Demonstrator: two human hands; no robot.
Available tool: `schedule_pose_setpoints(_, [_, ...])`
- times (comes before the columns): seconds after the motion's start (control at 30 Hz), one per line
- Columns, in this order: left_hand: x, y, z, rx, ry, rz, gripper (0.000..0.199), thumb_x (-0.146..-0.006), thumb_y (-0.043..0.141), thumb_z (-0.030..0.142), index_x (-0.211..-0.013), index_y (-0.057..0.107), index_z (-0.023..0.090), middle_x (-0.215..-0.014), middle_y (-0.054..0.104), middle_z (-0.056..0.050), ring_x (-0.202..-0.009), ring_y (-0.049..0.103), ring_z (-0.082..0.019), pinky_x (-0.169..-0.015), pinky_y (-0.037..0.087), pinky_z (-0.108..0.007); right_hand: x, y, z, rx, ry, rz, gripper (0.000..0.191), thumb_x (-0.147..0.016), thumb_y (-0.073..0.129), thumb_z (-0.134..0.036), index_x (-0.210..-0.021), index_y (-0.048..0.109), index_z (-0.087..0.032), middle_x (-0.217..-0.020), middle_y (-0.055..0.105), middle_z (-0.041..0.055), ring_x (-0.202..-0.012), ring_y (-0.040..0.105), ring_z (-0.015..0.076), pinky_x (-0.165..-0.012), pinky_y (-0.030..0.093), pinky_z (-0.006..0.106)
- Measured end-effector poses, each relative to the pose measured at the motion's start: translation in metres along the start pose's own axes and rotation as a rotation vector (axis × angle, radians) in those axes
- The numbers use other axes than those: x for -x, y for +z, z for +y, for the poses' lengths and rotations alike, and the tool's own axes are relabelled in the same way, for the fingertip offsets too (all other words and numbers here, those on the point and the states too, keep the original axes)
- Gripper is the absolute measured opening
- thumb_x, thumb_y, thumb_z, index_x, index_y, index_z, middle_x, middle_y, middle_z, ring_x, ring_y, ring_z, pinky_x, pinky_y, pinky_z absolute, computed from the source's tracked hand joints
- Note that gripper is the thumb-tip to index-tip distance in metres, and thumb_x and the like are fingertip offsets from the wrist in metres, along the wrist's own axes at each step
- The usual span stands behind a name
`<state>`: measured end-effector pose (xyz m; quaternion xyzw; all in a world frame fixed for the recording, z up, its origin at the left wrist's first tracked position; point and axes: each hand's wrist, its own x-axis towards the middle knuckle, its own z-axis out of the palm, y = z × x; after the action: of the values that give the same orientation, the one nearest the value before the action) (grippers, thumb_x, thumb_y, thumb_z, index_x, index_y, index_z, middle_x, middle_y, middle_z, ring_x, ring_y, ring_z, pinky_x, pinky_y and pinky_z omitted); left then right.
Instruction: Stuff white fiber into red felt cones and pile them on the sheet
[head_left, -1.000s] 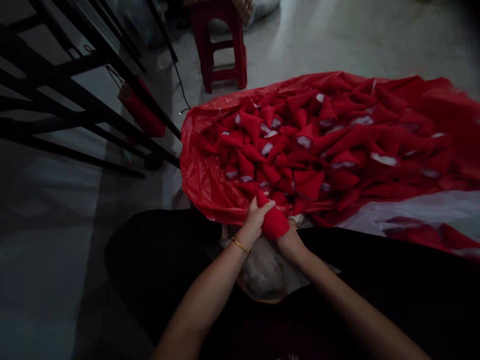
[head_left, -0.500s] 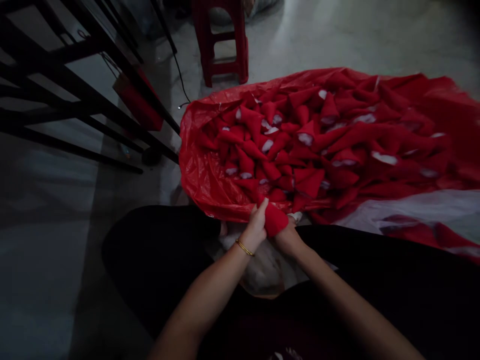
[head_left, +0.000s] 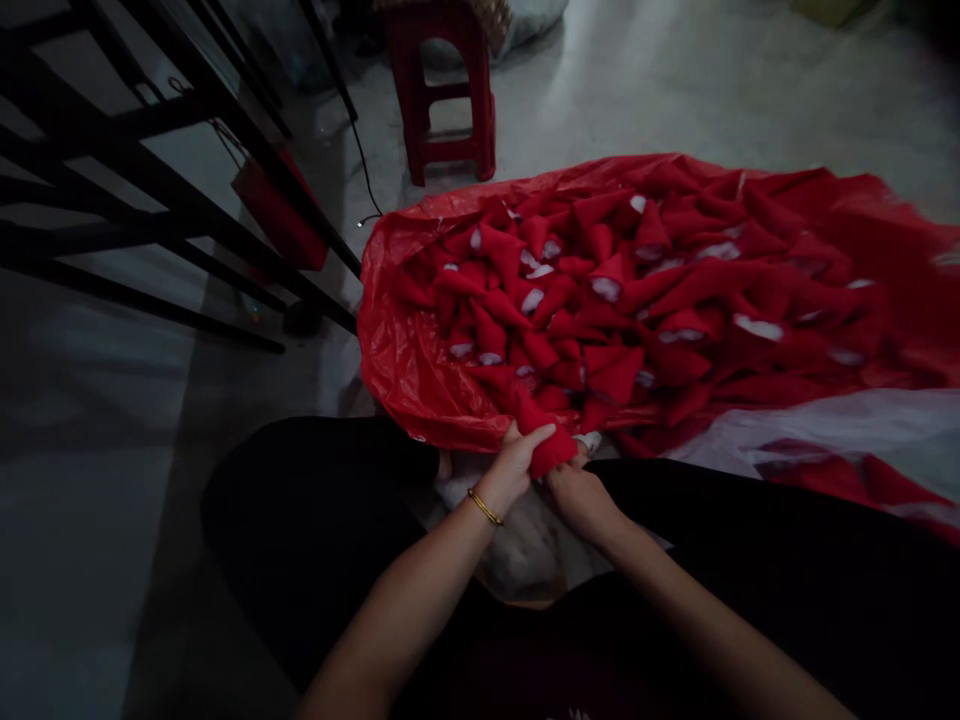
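Tapering toward the open red plastic bag [head_left: 397, 375], a red cone-shaped fabric piece [head_left: 553, 452] was held at the bag's near edge, pinched between the thumb and fingers of the left hand [head_left: 516, 462]. Its wider end was touched by the right hand [head_left: 579, 497], whose fingertips were partly hidden; how tightly they were closed could not be told. Similar red cones with white stuffing [head_left: 501, 250] were heaped inside the bag.
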<state>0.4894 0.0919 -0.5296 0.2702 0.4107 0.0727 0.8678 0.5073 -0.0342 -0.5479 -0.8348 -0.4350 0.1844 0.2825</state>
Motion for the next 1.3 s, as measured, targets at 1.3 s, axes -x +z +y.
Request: schedule_pose_setpoints(1.3, [-0.004,0.004,-0.001,0.032,-0.032,-0.233,0.032,-0.076,0.073,0.035,-0.104,0.067,0.019,-0.122,0.068,-0.009,-0.120,0.058,-0.023,-0.099,0.045,-0.033,-0.049,-0.043,0.028,-0.455,0.368,0.185,0.027,-0.080,0.054,-0.037,-0.098,0.061,-0.019,-0.087,0.070,0.0053,-0.079,0.065,0.0222,-0.075,0.053,0.035])
